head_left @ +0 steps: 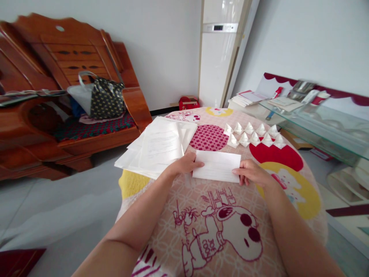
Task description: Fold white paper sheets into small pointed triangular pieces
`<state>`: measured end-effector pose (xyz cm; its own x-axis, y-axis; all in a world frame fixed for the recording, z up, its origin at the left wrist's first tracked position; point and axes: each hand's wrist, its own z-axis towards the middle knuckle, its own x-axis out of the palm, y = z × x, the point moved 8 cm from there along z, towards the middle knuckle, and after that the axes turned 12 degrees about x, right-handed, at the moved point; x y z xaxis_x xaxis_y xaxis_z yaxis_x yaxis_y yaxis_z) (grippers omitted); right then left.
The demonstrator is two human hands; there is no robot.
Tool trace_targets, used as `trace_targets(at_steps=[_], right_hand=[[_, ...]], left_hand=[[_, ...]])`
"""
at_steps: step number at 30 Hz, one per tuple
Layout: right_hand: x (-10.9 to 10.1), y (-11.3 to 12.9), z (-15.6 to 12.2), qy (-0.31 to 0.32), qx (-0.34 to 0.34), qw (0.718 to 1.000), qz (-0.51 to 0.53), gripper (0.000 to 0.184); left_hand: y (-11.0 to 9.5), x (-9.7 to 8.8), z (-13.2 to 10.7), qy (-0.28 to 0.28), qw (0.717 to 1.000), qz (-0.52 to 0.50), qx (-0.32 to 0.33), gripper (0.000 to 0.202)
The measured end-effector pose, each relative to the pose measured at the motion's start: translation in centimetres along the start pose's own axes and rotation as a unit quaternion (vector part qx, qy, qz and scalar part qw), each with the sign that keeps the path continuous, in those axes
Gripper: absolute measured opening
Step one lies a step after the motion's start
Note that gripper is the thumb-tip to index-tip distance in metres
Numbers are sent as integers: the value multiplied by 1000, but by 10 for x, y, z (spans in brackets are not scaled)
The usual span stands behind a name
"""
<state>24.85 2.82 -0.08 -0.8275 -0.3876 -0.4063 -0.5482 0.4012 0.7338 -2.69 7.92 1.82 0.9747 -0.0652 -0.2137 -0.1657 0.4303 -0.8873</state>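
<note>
both hands at work over the table [170,204], which carries a pink, white-patterned cloth with a cartoon dog print nearer the body than the hands. between the hands: a white rectangular sheet of paper [216,166], lying roughly flat, long side running from hand to hand.

left hand [188,163]: nearly closed, thumb over the sheet's left edge, fingers mostly hidden; has hold of that edge. right hand [250,171]: partly curled, thumb on top at the right edge, fingertips bent down just beside it; has hold of that side.

beyond and to the left of the left hand: a loose, overlapping pile of white paper sheets [157,144], the top one bearing faint lines of print. beyond the right hand: ten small white pointed folded-paper shapes [255,139], two rows of five, well apart from the fingers.
</note>
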Motion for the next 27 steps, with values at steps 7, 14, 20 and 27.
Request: trace_targets(at_steps=[7, 14, 20, 27], right_hand=[[-8, -2, 11, -170, 7, 985, 7, 19], [-12, 13, 4, -227, -55, 972, -35, 69], [-15, 19, 3, -290, -64, 945, -137, 34], [-15, 18, 7, -313, -79, 932, -164, 27]], left_hand=[[15, 16, 6, 124, 976, 171, -55, 13], [5, 12, 7, 78, 957, 276, -40, 35], [5, 12, 5, 51, 961, 269, -36, 46], [10, 11, 6, 34, 960, 276, -37, 62]])
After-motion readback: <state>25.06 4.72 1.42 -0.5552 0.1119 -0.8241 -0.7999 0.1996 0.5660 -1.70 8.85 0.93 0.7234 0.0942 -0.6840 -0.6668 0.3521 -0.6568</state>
